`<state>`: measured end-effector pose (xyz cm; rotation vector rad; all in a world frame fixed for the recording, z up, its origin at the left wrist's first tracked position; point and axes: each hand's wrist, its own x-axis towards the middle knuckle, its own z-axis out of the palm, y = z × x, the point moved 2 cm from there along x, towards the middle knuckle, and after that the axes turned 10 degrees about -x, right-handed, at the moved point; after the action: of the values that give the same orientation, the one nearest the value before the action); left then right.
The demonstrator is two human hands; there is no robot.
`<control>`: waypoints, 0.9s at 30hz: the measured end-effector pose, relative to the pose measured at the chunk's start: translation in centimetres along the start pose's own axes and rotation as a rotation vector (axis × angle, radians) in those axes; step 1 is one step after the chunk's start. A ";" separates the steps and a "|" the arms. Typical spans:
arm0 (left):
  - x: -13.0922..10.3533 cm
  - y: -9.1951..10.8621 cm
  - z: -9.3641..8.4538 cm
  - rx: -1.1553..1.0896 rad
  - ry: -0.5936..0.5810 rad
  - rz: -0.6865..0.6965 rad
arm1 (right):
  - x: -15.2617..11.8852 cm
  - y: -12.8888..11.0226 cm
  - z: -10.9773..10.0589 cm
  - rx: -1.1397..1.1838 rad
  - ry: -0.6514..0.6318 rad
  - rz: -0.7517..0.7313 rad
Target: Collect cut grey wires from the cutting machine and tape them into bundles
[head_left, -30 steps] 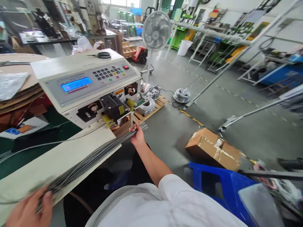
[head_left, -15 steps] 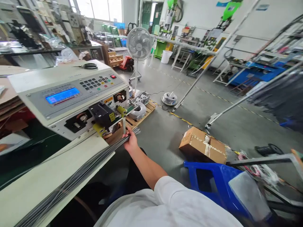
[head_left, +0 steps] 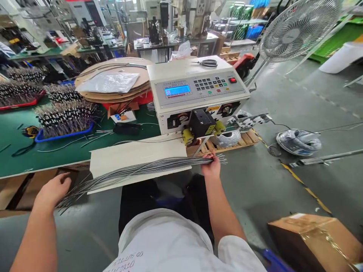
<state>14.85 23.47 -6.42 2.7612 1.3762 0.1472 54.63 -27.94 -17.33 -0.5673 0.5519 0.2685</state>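
A long bundle of thin grey cables [head_left: 147, 165] lies along a cream metal tray [head_left: 113, 156], its two ends sticking out past the tray. My right hand [head_left: 211, 165] is wrapped round the bundle close to its right end, where the tips fan out. At the left end, my left hand [head_left: 53, 190] is beside the loose cable ends, thumb and fingers apart and slightly bent, with nothing seen between them. Just behind the tray stands a white cable-cutting machine [head_left: 198, 88] with a lit blue display. One single cable runs across the tray towards its yellow rollers [head_left: 187, 136].
Pliers [head_left: 209, 62] lie on the machine. The green table [head_left: 17, 151] at left holds a blue tray [head_left: 65, 136] of wired parts, a tape measure [head_left: 30, 131] and stacked round boards [head_left: 113, 99]. At right are a fan [head_left: 292, 37], cable coils [head_left: 299, 141] and a cardboard box [head_left: 317, 241].
The view has swung left, bringing the green table and my left hand into sight. My right hand keeps its hold near the right end of the cable bundle.
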 end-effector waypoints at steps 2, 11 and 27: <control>0.2 3.6 -0.7 -0.074 0.016 -0.043 | -0.3 0.0 0.2 -0.018 0.037 -0.004; 0.1 26.9 0.0 -0.202 0.039 0.993 | -0.5 -0.1 0.3 -0.040 0.049 0.002; -7.6 27.8 0.1 -0.229 0.224 1.156 | -0.5 -0.4 -0.4 -0.094 -0.073 -0.067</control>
<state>32.37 0.73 -4.46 2.9690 -0.3690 0.5979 54.25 -28.51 -17.14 -0.6636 0.4507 0.2518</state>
